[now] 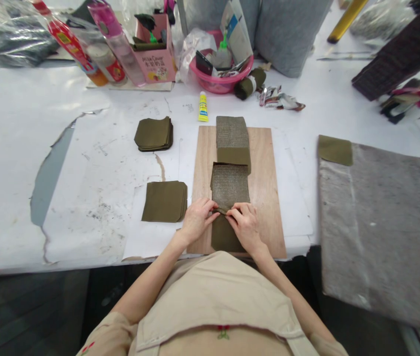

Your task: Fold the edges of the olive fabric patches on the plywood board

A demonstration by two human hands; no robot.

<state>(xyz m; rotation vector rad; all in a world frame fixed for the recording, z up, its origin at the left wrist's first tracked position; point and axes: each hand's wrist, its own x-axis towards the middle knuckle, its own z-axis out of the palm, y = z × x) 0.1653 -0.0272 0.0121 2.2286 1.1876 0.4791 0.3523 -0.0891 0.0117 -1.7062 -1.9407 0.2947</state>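
Observation:
On a wooden board (265, 193) lies a strip of olive fabric pieces, some smooth and some with a rough, greyish face. My left hand (199, 216) and my right hand (246, 222) meet over the olive fabric piece (229, 184) nearest me, pinching a folded edge between thumbs and fingertips. Behind it, another olive piece (232, 132) lies with its smooth band overlapping the board. Left of the board sit two stacks of cut olive pieces, the nearer stack (164, 201) close to my left hand and the farther stack (153, 133) beyond it.
A yellow glue tube (203, 108) lies behind the board. Farther back stand a pink basket (217, 85), a pink box (156, 66) and bottles. To the right, a grey fabric-covered panel (376, 222) bears an olive patch (335, 150). The white table covering (95, 198) is torn at left.

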